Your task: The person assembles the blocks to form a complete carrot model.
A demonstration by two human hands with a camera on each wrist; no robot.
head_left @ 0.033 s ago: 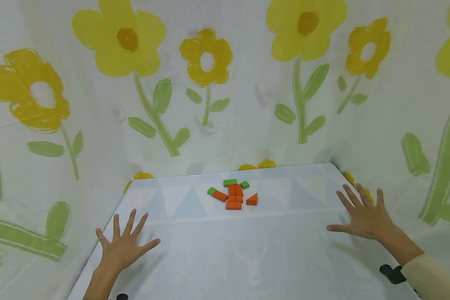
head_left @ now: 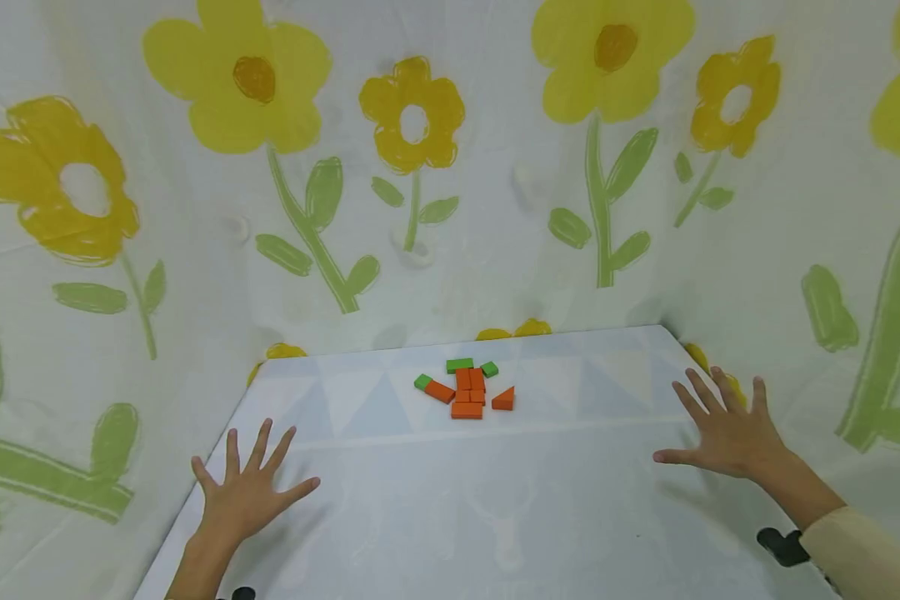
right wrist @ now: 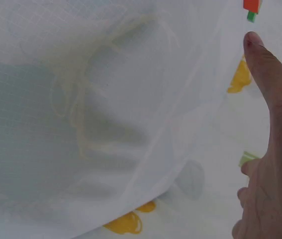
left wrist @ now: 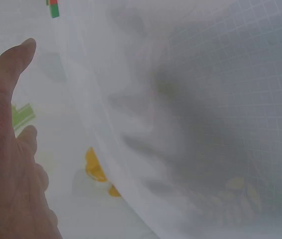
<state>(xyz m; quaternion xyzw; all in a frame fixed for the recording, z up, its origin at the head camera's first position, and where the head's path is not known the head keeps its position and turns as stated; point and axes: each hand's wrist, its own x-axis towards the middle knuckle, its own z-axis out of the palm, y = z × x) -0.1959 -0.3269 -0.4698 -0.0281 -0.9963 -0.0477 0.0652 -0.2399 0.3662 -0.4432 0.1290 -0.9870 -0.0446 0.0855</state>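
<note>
Head view: left hand (head_left: 243, 500) and right hand (head_left: 738, 437) were spread wide, fingers straight, thumbs turned inward; neither had hold of anything. Both appeared raised over the desk (head_left: 570, 500), well apart, one toward each side.

Blocks lay between and beyond the hands, near the far edge. A close-packed orange cluster (head_left: 470, 381) stood behind a wide orange block (head_left: 467, 410). An orange wedge (head_left: 503, 399) sat alone to the right. On the left, a slanted orange block (head_left: 440, 392) met a small green block (head_left: 423, 381); whether its near end touched the cluster could not be told. Behind lay a green oblong (head_left: 460, 365) and a second small green block (head_left: 490, 368).

Technique (judged): the step looked like a steady hold clear of the blocks. Doing it well called for level, relaxed wrists. Any reach would have been best made low and from the sides, pinching the outlying pieces first, since a brushed fingertip could have disturbed the tight cluster.

Compared with the earlier head frame: no clear difference. Hands kept their pose; every block kept its place.
</note>
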